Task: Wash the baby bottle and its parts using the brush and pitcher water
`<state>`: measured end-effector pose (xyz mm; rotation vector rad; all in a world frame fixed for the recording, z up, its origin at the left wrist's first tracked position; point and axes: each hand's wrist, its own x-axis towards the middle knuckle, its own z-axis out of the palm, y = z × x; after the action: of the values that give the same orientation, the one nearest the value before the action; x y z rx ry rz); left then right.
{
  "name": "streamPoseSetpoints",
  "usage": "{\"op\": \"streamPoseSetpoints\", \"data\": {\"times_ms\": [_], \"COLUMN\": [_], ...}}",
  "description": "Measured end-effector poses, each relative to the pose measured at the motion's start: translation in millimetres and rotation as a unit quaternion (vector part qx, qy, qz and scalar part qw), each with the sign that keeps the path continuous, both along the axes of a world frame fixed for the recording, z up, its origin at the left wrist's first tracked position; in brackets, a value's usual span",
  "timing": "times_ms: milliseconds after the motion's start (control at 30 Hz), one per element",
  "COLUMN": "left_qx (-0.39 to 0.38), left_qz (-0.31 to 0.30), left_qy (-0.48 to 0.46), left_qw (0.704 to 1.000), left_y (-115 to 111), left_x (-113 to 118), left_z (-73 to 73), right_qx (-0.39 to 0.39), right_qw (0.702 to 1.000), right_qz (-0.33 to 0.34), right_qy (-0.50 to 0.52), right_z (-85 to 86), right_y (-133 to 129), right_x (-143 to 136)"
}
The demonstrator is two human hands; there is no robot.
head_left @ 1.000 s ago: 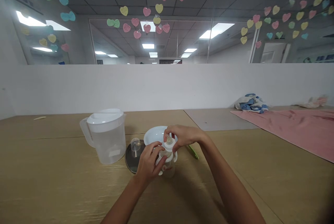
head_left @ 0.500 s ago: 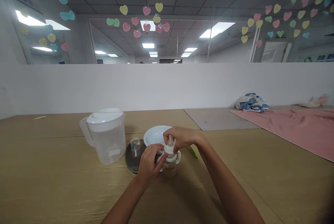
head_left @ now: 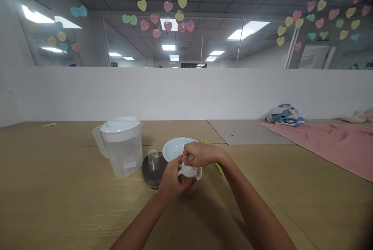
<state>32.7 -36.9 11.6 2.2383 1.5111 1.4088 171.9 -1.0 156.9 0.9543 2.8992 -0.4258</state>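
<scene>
A baby bottle (head_left: 190, 172) with a white collar and white side handles stands on the table in front of me. My left hand (head_left: 172, 179) is wrapped around its body from the left, thumb across the front. From above, my right hand (head_left: 201, 154) grips the collar, its curled fingers around the clear nipple (head_left: 190, 157), which is mostly hidden. Much of the bottle's lower body is covered by my left hand. Just behind the hands are a white dish (head_left: 175, 148) and a round dark tray (head_left: 150, 177) bearing a small clear cap (head_left: 153, 157).
A clear pitcher (head_left: 125, 156) with a white lid stands to the left. A green and yellow utensil (head_left: 218, 168) lies partly behind my right wrist. Farther right are a pink cloth (head_left: 326, 141) and a crumpled blue-and-white cloth (head_left: 284, 115) by the wall (head_left: 163, 94).
My left hand has moved from the collar down around the bottle's body. My right hand has closed lower over the nipple and collar. The view has shifted slightly.
</scene>
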Motion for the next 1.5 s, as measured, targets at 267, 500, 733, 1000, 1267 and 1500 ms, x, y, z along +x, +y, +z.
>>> {"op": "streamPoseSetpoints", "data": {"times_ms": [267, 500, 733, 1000, 1267, 1500], "left_qx": [-0.017, -0.038, -0.013, -0.024, -0.018, -0.034], "left_qz": [0.006, 0.015, 0.008, -0.016, -0.021, -0.036], "left_qy": [-0.023, -0.039, -0.019, -0.029, -0.039, -0.122], "left_qw": [1.0, 0.998, 1.0, 0.999, 0.999, 0.991], "left_y": [0, 1, -1, -5, 1, 3], "left_x": [1, 0, 0, 0, -1, 2], "left_z": [4.2, 3.8, 7.1, 12.6, 3.7, -2.0], "right_qx": [0.036, 0.133, -0.006, 0.065, 0.126, 0.17], "right_qw": [0.994, 0.981, 0.993, 0.989, 0.987, 0.971], "right_qz": [-0.098, -0.137, -0.115, -0.133, -0.094, -0.165], "right_qy": [0.028, -0.024, 0.006, -0.03, -0.025, -0.046], "right_z": [-0.8, -7.7, -3.1, 7.1, -0.9, -19.3], "right_y": [3, -7, -1, -13, -9, -8], "right_x": [-4, -21, -1, -5, -4, -25]}}
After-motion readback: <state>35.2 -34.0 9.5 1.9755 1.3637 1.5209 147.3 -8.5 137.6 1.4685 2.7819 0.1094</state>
